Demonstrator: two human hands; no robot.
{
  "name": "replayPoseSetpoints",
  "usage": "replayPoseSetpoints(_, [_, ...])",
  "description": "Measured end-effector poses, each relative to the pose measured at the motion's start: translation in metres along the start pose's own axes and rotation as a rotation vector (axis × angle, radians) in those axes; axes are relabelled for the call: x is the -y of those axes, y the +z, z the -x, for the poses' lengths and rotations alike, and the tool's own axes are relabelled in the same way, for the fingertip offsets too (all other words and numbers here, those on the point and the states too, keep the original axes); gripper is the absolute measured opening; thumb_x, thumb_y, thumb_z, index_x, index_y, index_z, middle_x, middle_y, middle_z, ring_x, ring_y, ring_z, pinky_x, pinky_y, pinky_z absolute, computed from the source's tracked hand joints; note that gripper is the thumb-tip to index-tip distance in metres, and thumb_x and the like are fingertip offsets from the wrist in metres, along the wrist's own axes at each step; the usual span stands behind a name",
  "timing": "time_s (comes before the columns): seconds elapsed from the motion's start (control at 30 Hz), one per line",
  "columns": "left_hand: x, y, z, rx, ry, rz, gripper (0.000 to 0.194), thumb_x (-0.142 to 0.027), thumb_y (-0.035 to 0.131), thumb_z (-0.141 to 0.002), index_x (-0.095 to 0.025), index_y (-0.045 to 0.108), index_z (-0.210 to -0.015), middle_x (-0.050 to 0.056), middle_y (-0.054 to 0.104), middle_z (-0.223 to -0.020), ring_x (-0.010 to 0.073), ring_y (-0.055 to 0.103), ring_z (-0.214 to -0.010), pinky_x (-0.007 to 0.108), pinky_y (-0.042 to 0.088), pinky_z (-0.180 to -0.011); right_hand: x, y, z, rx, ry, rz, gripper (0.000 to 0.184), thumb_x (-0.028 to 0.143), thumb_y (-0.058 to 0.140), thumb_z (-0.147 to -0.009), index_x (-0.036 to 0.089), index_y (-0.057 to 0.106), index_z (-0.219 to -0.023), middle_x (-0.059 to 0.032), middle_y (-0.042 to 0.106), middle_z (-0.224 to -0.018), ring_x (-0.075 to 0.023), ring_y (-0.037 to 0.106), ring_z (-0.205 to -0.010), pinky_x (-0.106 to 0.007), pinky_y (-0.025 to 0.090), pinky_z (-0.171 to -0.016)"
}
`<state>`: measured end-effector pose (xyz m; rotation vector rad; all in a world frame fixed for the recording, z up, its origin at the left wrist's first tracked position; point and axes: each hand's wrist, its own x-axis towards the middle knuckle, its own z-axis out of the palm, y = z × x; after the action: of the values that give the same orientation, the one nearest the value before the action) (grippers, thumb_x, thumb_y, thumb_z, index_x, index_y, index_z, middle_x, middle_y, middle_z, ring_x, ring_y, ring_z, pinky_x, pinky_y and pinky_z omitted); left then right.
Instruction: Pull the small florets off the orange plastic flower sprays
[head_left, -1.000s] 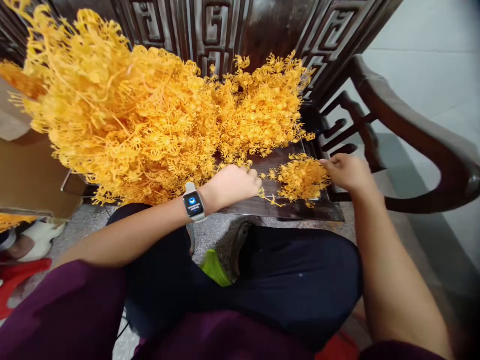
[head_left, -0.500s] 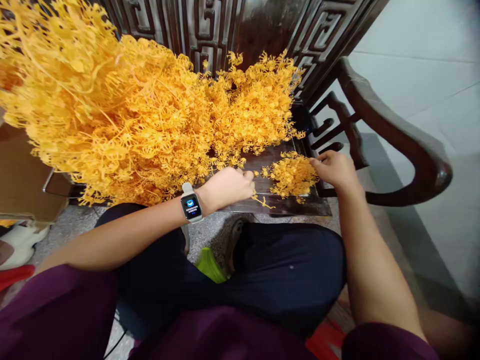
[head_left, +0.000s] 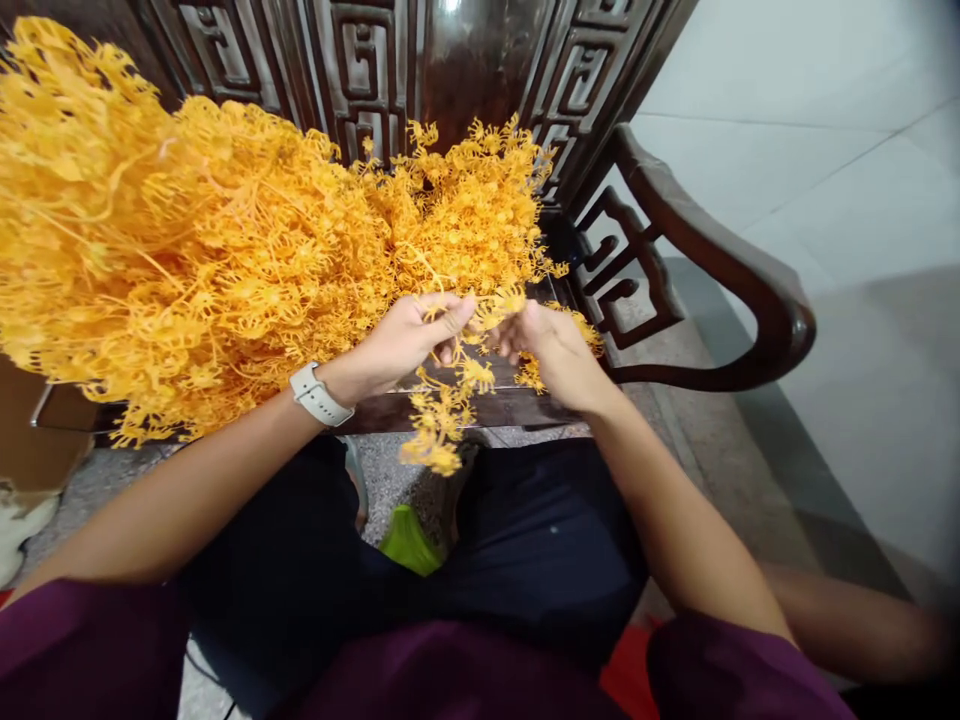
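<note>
Both my hands meet over the front of a dark wooden seat (head_left: pixel 510 410). Between thumb and fingers, my left hand (head_left: pixel 409 340) is closed on a yellow plastic flower sprig (head_left: pixel 442 415). One end of this sprig dangles below the hands, past the seat's front edge. Its upper florets lie between the two hands, where my right hand (head_left: pixel 555 350) has its fingers curled against them. Partly behind the right hand lies a small heap of yellow sprigs (head_left: pixel 532 375). A large pile of the same yellow plastic flowers (head_left: pixel 247 260) fills the seat to the left and behind.
A carved wooden backrest (head_left: pixel 480 70) rises behind the pile. On the right curves a wooden armrest (head_left: pixel 720 240), with a pale tiled wall (head_left: pixel 847 200) beyond. A cardboard box (head_left: pixel 45 430) stands at the left. Something bright green (head_left: pixel 409 540) is between my legs.
My right hand has moved left from the small heap towards my left hand. The left hand has turned and lifted, and a sprig now hangs between them. The view has shifted right.
</note>
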<state>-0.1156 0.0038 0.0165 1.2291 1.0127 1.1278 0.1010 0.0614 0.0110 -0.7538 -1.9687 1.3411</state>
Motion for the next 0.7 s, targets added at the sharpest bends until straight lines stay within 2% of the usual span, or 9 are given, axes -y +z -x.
replayPoseSetpoints(0.07, [-0.001, -0.004, 0.0, -0.01, -0.004, 0.0, 0.042, -0.061, 0.079, -0.089, -0.02, 0.072, -0.084, -0.001, 0.058, -0.063, 0.0086, 0.049, -0.052, 0.025, 0.036, -0.052, 0.005, 0.012, 0.0, -0.017, -0.023, -0.087, 0.06, 0.076, 0.048, -0.103, 0.021, 0.067, -0.088, -0.0032, 0.068, -0.083, -0.0138, 0.059, -0.07, -0.029, 0.048, -0.063])
replayPoseSetpoints(0.17, [-0.004, -0.006, 0.002, 0.038, -0.018, -0.043, 0.039, -0.057, 0.078, -0.091, -0.019, 0.074, -0.085, 0.0, 0.061, -0.064, 0.0067, 0.043, -0.048, 0.026, 0.027, -0.047, 0.007, 0.02, -0.004, -0.101, -0.043, -0.144, 0.048, 0.069, 0.062, -0.1, 0.022, 0.066, -0.09, 0.0005, 0.063, -0.075, -0.0132, 0.056, -0.065, -0.028, 0.046, -0.06])
replayPoseSetpoints(0.23, [-0.007, -0.004, 0.004, 0.069, -0.023, -0.078, 0.038, -0.055, 0.075, -0.093, -0.018, 0.072, -0.081, -0.001, 0.059, -0.06, 0.0069, 0.041, -0.046, 0.026, 0.026, -0.046, 0.007, 0.022, -0.006, -0.147, -0.033, -0.169, 0.04, 0.062, 0.068, -0.1, 0.023, 0.066, -0.091, 0.0025, 0.059, -0.07, -0.0127, 0.053, -0.06, -0.028, 0.044, -0.056])
replayPoseSetpoints(0.37, [-0.009, 0.001, 0.006, -0.021, 0.017, -0.155, 0.04, -0.052, 0.077, -0.092, -0.018, 0.065, -0.074, -0.005, 0.05, -0.056, 0.0078, 0.041, -0.05, 0.025, 0.031, -0.05, 0.007, 0.027, -0.009, -0.141, -0.048, -0.183, 0.033, 0.054, 0.073, -0.099, 0.022, 0.069, -0.092, 0.003, 0.058, -0.072, -0.0119, 0.053, -0.06, -0.027, 0.043, -0.055])
replayPoseSetpoints(0.43, [-0.007, 0.001, 0.006, -0.048, 0.071, -0.184, 0.041, -0.053, 0.08, -0.09, -0.017, 0.067, -0.074, -0.003, 0.055, -0.062, 0.0088, 0.046, -0.056, 0.025, 0.036, -0.055, 0.007, 0.03, -0.008, -0.138, -0.071, -0.195, 0.032, 0.052, 0.074, -0.099, 0.022, 0.068, -0.093, 0.0032, 0.059, -0.073, -0.0114, 0.053, -0.06, -0.027, 0.044, -0.056])
replayPoseSetpoints(0.5, [-0.005, 0.0, 0.005, -0.028, 0.114, -0.165, 0.043, -0.056, 0.081, -0.088, -0.017, 0.071, -0.076, 0.0, 0.065, -0.07, 0.0109, 0.054, -0.065, 0.026, 0.043, -0.063, 0.007, 0.031, -0.008, -0.136, -0.064, -0.233, 0.033, 0.051, 0.075, -0.099, 0.021, 0.065, -0.09, 0.0033, 0.06, -0.072, -0.0109, 0.052, -0.06, -0.026, 0.043, -0.056])
replayPoseSetpoints(0.6, [-0.005, -0.004, 0.004, 0.072, 0.126, -0.087, 0.041, -0.057, 0.081, -0.089, -0.017, 0.076, -0.082, 0.004, 0.073, -0.078, 0.0144, 0.063, -0.074, 0.028, 0.05, -0.073, 0.009, 0.031, -0.006, -0.049, 0.016, -0.389, 0.036, 0.052, 0.075, -0.099, 0.02, 0.062, -0.086, 0.0025, 0.061, -0.071, -0.0102, 0.051, -0.058, -0.025, 0.041, -0.054])
replayPoseSetpoints(0.7, [-0.01, -0.007, 0.008, 0.2, 0.125, -0.054, 0.034, -0.05, 0.082, -0.09, -0.017, 0.076, -0.083, 0.003, 0.07, -0.075, 0.0129, 0.059, -0.069, 0.028, 0.046, -0.067, 0.013, 0.03, -0.003, 0.111, 0.099, -0.615, 0.036, 0.048, 0.081, -0.095, 0.019, 0.061, -0.085, 0.0027, 0.059, -0.071, -0.0095, 0.05, -0.059, -0.023, 0.04, -0.054])
